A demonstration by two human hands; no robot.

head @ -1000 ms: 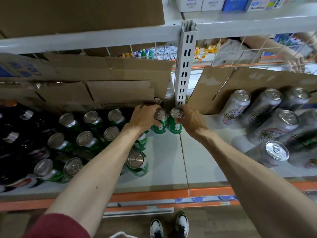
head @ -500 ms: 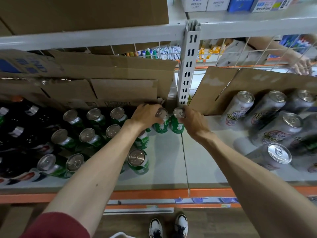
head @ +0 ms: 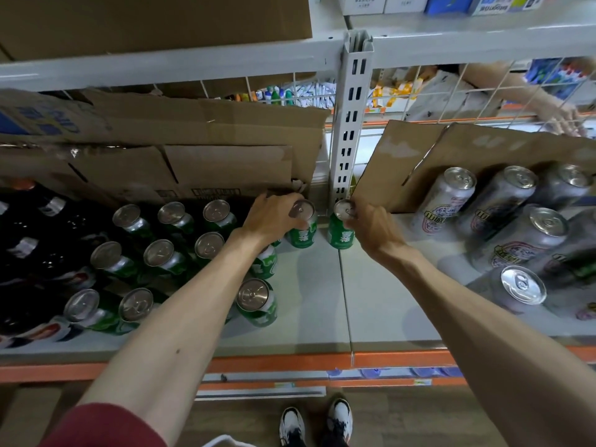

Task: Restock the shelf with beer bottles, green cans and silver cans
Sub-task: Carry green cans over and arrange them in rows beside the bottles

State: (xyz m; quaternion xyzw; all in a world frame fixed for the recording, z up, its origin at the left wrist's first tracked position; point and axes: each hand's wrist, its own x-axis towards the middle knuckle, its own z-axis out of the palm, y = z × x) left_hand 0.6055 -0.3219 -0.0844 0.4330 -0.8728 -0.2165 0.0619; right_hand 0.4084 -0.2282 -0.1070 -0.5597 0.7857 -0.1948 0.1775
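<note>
My left hand (head: 271,217) grips the top of a green can (head: 303,233) standing at the back of the grey shelf (head: 309,304). Beside it, my right hand (head: 374,230) holds the top of a second green can (head: 340,235), close to the white upright post (head: 350,124). Several more green cans (head: 161,256) stand in rows to the left. Dark beer bottles (head: 35,240) fill the far left. Several silver cans (head: 516,240) stand on the right half of the shelf.
Flattened cardboard (head: 200,146) leans against the wire back behind the green cans, and another sheet (head: 429,156) behind the silver cans. A shelf with boxes (head: 419,3) runs overhead. Beyond the mesh, another person's arm (head: 554,108) reaches. My shoes (head: 316,424) stand on the wooden floor.
Both hands stay on the two green cans at the back of the shelf; the cans have barely shifted. The view moved slightly.
</note>
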